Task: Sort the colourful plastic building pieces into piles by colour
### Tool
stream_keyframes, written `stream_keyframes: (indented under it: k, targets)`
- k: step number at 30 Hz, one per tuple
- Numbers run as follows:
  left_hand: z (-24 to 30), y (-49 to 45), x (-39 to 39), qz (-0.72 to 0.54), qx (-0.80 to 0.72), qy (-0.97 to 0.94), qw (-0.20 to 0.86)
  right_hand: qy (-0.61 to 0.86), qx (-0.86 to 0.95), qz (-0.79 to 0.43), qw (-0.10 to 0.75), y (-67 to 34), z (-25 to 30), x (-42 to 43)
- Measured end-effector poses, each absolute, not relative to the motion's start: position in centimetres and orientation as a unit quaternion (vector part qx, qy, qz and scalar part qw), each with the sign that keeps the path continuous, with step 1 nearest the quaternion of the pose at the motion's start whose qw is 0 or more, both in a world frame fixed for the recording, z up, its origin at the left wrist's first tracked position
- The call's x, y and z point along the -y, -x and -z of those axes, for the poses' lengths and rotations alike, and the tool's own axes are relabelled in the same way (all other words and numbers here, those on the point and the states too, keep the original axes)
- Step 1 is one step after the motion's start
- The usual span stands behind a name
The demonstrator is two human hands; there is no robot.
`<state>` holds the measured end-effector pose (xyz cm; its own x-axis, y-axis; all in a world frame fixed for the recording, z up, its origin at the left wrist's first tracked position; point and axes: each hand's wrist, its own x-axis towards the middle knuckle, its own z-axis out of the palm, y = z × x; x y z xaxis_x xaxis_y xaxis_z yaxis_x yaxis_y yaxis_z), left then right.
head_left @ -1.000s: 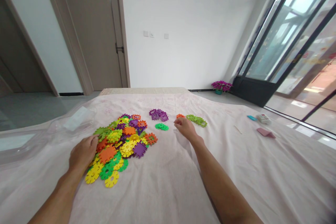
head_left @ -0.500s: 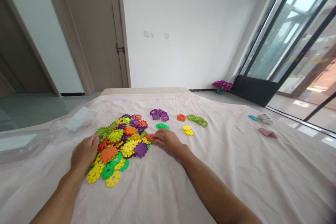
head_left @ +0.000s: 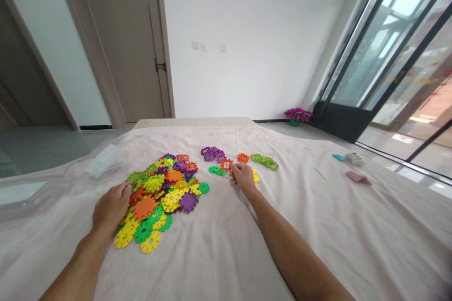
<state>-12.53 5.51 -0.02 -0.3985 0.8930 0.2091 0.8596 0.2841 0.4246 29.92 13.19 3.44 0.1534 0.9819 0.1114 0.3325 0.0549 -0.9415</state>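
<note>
A mixed heap of coloured plastic snowflake pieces (head_left: pixel 163 188) lies on a pale pink cloth (head_left: pixel 226 240). My left hand (head_left: pixel 111 207) rests on the heap's left edge with its fingers curled. My right hand (head_left: pixel 242 175) pinches an orange square piece (head_left: pixel 226 165) just above the cloth. Around it lie small sorted groups: purple pieces (head_left: pixel 213 153), green pieces (head_left: pixel 216 170), an orange piece (head_left: pixel 243 157), light green pieces (head_left: pixel 265 161) and yellow pieces (head_left: pixel 254 177) partly hidden by my hand.
A clear plastic bag (head_left: pixel 63 174) lies at the left. At the far right sit a pink card (head_left: pixel 357 178), a small white packet (head_left: pixel 354 158) and a thin stick (head_left: pixel 320 173). A flower pot (head_left: pixel 297 116) stands on the floor by the glass door.
My right hand went from the sorted groups to the heap, took an orange piece and carried it back toward the groups. My left hand stayed on the heap.
</note>
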Motion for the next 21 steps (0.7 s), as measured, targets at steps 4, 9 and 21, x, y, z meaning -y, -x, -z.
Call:
stream_keyframes:
  k: [4,9,21]
  targets:
    - [0.0,12.5,-5.4,-0.239,-0.802,-0.546,0.03,0.53,0.421,-0.455,0.578,-30.8,-3.4,-14.5]
    - [0.0,12.5,-5.4,-0.239,-0.802,-0.546,0.032,0.509,0.384,-0.462,0.617,-30.8,-2.6,-14.9]
    - [0.2,12.7,-5.5,-0.248,-0.794,-0.553,0.034,0.507,0.776,-0.14,0.349,-27.9,-1.7,-12.4]
